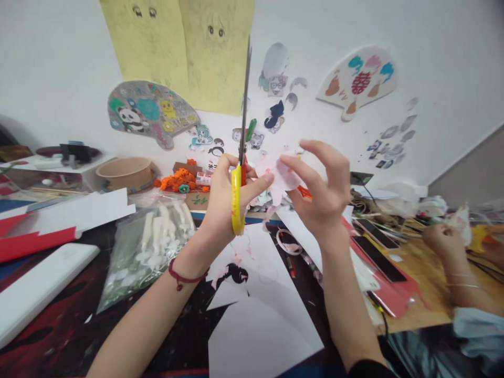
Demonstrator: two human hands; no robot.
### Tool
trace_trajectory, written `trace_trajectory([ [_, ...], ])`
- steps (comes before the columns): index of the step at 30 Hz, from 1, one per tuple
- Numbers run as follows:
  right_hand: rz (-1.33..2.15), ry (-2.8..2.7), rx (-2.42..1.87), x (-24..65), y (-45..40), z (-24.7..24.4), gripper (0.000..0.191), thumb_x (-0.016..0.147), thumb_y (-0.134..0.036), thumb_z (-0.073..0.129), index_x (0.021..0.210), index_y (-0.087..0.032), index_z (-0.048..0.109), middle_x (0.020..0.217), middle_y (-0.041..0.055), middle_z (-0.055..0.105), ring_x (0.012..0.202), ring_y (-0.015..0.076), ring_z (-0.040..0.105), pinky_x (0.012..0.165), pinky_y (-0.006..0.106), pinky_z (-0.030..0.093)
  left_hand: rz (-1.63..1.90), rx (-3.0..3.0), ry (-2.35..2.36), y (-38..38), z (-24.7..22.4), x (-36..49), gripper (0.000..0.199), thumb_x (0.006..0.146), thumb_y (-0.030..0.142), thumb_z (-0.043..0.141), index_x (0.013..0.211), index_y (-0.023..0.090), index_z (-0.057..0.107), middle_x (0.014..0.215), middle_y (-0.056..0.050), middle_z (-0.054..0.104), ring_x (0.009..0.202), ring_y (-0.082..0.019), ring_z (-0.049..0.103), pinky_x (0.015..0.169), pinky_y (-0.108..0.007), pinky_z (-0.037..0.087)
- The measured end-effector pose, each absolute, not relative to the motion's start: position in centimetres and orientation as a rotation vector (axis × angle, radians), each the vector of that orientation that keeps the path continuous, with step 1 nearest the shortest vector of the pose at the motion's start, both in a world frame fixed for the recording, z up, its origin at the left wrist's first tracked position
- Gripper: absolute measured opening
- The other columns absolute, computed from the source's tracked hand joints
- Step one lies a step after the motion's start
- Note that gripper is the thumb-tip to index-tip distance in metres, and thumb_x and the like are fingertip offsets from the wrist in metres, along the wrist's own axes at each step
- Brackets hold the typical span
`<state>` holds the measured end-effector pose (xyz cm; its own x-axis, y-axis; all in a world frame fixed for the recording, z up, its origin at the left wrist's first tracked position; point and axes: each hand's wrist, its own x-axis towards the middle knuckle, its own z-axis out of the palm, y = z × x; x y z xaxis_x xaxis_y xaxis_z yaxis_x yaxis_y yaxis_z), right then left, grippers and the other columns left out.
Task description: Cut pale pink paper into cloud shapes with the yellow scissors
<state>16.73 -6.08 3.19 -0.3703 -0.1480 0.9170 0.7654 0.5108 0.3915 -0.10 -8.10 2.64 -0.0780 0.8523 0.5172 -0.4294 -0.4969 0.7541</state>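
My left hand (232, 191) is closed around scissors with yellow-and-red handles (237, 202). Their thin blades point up and look nearly together. The left thumb also presses on a thin pale pink paper cutout (271, 170), with its fingers partly hidden behind. My right hand (321, 184) is at the cutout's right side, fingers curved and apart, the index fingertip over its edge. Whether that fingertip touches it I cannot tell. Below both hands lie white paper sheets (260, 336) with a black cut shape (237, 273) and pink scraps on them.
A clear bag of white pieces (145, 252) and a white box-shaped object (43, 294) lie left. Orange flowers (181, 180) and a round tan container (125, 173) stand behind. Phones (378, 257) rest at right, near another person's hand (444, 241). Decorated fans (360, 79) hang on the wall.
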Motion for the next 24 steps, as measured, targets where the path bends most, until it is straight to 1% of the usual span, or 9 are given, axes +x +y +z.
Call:
trace_trajectory([
  [3, -1.093, -1.540, -0.524, 16.9, -6.1, 3.2, 0.038, 0.083, -0.011, 0.070, 0.118, -0.024, 0.065, 0.111, 0.0075, 0.068, 0.105, 0.0224, 0.067, 0.090, 0.040, 0.058, 1.761, 1.237, 0.534, -8.0, 2.6, -0.1, 0.048, 0.064, 0.020, 0.089, 0.082, 0.020, 0.045, 0.071, 0.005, 0.050, 0.057, -0.005, 0.047, 0.051, -0.020, 0.038],
  [6, -0.973, -1.476, -0.599, 17.2, -6.5, 3.3, 0.030, 0.084, -0.016, 0.071, 0.113, -0.023, 0.067, 0.100, 0.0065, 0.070, 0.097, 0.0216, 0.068, 0.084, 0.040, 0.058, 1.811, 1.217, 0.538, -7.8, 2.5, -0.1, 0.049, 0.062, 0.021, 0.090, 0.084, 0.020, 0.046, 0.074, 0.005, 0.052, 0.057, -0.005, 0.047, 0.049, -0.019, 0.037],
  [8, -0.785, -1.493, -0.637, 17.2, -6.8, 3.4, 0.020, 0.086, -0.017, 0.069, 0.105, -0.023, 0.070, 0.095, 0.0046, 0.071, 0.091, 0.0195, 0.068, 0.080, 0.038, 0.057, 1.852, 1.222, 0.533, -7.7, 2.5, -0.1, 0.050, 0.061, 0.022, 0.091, 0.086, 0.021, 0.047, 0.074, 0.006, 0.051, 0.056, -0.004, 0.046, 0.048, -0.018, 0.037],
  [11, -0.389, -1.550, -0.620, 17.0, -7.4, 3.6, 0.010, 0.090, -0.019, 0.065, 0.096, -0.023, 0.071, 0.090, 0.0021, 0.073, 0.085, 0.0155, 0.068, 0.075, 0.034, 0.055, 1.903, 1.238, 0.523, -7.9, 2.5, 0.0, 0.050, 0.061, 0.023, 0.090, 0.087, 0.021, 0.047, 0.075, 0.006, 0.051, 0.056, -0.004, 0.044, 0.048, -0.018, 0.038],
  [15, -0.023, -1.578, -0.583, 16.6, -8.0, 3.9, 0.008, 0.089, -0.024, 0.067, 0.087, -0.022, 0.074, 0.085, 0.0011, 0.073, 0.082, 0.0136, 0.066, 0.073, 0.031, 0.052, 1.945, 1.298, 0.534, -8.2, 2.5, 0.0, 0.050, 0.063, 0.021, 0.090, 0.087, 0.021, 0.047, 0.080, 0.005, 0.053, 0.057, -0.003, 0.045, 0.050, -0.018, 0.038],
  [18, 0.194, -1.578, -0.588, 16.3, -8.3, 3.9, 0.004, 0.085, -0.026, 0.072, 0.083, -0.023, 0.075, 0.083, 0.0007, 0.071, 0.079, 0.0128, 0.064, 0.067, 0.029, 0.050, 1.946, 1.379, 0.553, -8.2, 2.3, 0.0, 0.050, 0.063, 0.023, 0.090, 0.090, 0.021, 0.047, 0.081, 0.004, 0.053, 0.055, -0.003, 0.044, 0.050, -0.020, 0.038],
  [21, 0.333, -1.538, -0.600, 16.1, -8.3, 3.8, 0.007, 0.083, -0.025, 0.075, 0.076, -0.022, 0.074, 0.077, -0.0001, 0.068, 0.075, 0.0116, 0.062, 0.064, 0.027, 0.049, 1.952, 1.445, 0.553, -8.0, 2.1, 0.0, 0.050, 0.064, 0.025, 0.090, 0.091, 0.021, 0.048, 0.080, 0.004, 0.052, 0.055, -0.004, 0.045, 0.051, -0.021, 0.038],
  [24, 0.400, -1.507, -0.599, 16.1, -8.3, 3.8, 0.011, 0.083, -0.024, 0.074, 0.073, -0.020, 0.073, 0.073, -0.0009, 0.066, 0.072, 0.0098, 0.060, 0.063, 0.026, 0.047, 1.962, 1.470, 0.553, -7.9, 2.1, 0.1, 0.050, 0.064, 0.025, 0.090, 0.091, 0.021, 0.048, 0.080, 0.004, 0.052, 0.055, -0.004, 0.045, 0.051, -0.020, 0.038],
])
